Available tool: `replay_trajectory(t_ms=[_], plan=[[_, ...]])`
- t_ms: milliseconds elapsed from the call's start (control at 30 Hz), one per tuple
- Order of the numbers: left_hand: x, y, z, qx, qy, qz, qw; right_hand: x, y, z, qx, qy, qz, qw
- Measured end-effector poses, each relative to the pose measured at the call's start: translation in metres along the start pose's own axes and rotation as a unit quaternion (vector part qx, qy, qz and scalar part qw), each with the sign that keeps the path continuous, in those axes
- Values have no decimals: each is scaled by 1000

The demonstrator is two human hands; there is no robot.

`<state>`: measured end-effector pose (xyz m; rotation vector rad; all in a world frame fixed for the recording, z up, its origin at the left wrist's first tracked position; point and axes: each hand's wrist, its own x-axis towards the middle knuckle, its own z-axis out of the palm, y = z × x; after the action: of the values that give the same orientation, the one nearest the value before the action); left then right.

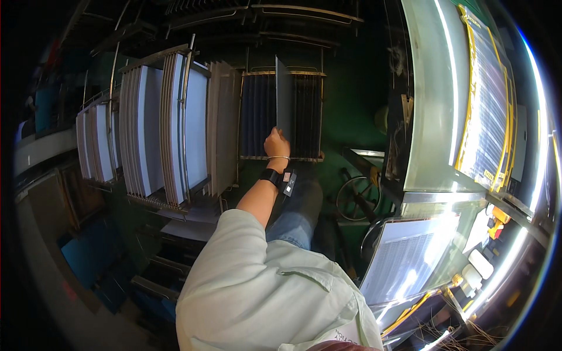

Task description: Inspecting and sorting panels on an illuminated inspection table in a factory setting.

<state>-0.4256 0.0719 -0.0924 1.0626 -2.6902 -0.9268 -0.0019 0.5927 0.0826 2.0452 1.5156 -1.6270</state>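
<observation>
My left hand (277,143) is closed on the near end of a thin grey panel (283,93). The panel stands on edge and rises above the dark rack (281,158). Inside the rack, several dark upright sheets (254,114) stand on both sides of it. A bracelet and a black wristband (270,175) with a small dark tag are on my left wrist. My right hand does not show.
Racks of upright white panels (149,126) and brown boards (222,126) stand to the left. At right is a lit glass-topped table (433,99) with a yellow-edged patterned sheet (486,99). A handwheel (358,198) stands below it, beside a tilted white patterned sheet (404,257).
</observation>
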Motion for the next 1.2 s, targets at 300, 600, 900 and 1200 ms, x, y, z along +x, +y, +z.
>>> replay_trajectory(t_ms=[300, 600, 900, 1200], plan=[[6, -7, 4, 8, 14, -6, 1000, 7, -4, -2, -7, -4, 0, 1000], [6, 0, 3, 32, 14, 8, 999, 7, 2, -10, -3, -7, 3, 1000], [4, -1, 5, 23, 5, 18, 1000, 5, 8, -15, 8, -7, 6, 1000], [9, 8, 12, 53, 37, 12, 998, 2, 18, -31, 12, -15, 13, 1000]])
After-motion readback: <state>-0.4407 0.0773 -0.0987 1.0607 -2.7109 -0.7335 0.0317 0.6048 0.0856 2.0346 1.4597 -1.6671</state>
